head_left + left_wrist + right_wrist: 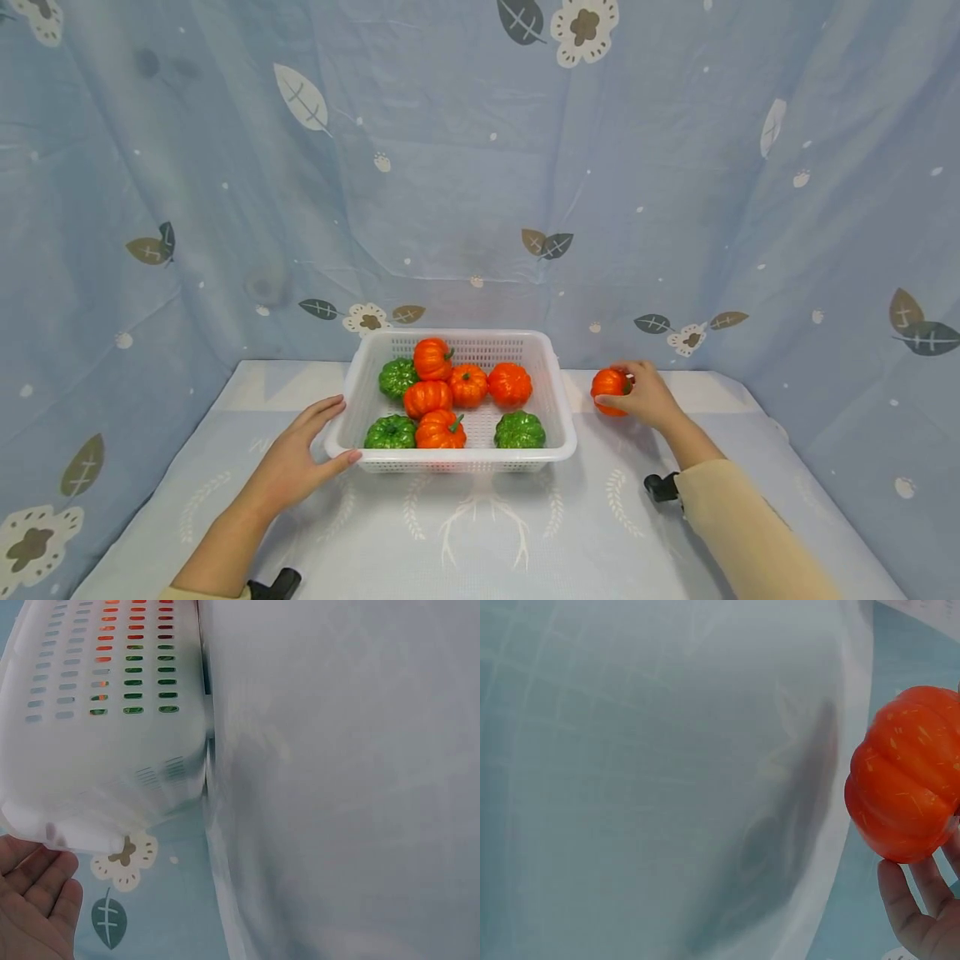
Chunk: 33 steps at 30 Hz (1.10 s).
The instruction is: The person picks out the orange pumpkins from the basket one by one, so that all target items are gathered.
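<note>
A white plastic basket with slotted walls holds several orange and green toy pumpkins, among them a green pumpkin at its front right and an orange pumpkin behind that one. My left hand is at the basket's left end, its thumb and fingers spread and the tips right at the rim. In the left wrist view, fingertips show beside the basket's corner. To the right of the basket, my right hand grips another orange pumpkin between thumb and fingers.
The basket stands on a table with a pale patterned cloth. Blue curtain with leaves and flowers hangs behind and at both sides. Black wrist mounts sit on both forearms.
</note>
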### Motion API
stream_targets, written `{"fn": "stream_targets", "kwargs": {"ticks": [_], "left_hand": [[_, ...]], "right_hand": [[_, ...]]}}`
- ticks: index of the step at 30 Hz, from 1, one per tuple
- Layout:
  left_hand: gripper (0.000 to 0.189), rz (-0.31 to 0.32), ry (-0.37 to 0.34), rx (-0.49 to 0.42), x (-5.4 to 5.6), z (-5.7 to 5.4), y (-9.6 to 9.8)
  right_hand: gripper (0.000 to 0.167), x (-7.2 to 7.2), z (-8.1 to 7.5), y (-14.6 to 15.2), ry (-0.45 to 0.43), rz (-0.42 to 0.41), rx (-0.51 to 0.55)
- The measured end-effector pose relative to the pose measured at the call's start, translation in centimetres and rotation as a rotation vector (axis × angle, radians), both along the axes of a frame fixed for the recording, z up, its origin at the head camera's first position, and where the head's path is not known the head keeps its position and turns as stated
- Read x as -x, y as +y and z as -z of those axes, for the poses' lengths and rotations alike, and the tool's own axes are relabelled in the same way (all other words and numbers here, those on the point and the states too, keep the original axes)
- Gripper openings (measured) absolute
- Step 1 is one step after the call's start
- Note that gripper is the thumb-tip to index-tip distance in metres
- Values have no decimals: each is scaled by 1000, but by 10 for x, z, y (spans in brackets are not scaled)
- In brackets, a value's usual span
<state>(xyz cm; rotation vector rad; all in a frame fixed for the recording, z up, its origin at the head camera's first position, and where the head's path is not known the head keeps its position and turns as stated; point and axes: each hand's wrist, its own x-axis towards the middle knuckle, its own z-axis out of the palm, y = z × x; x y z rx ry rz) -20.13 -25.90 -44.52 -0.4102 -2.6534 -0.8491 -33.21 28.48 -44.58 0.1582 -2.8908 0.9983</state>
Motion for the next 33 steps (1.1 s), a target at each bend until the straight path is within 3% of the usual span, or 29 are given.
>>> {"fn": "stream_targets", "kwargs": {"ticks": [13,19,24,33], "left_hand": [[82,-2,-15,-7,-1,-1,-1],[83,1,-23,-10,-2,0,-1],[83,-1,-24,-9,-2,0,-2],[83,2,-17,-11,-2,1,-1]], "right_hand": [[80,1,7,-3,-19,-20,-103],[84,-5,2,-5,-90,-48,-145],[82,-5,3,-4,-118,-53,-132],[78,4,12,0,-84,-36,-54]]}}
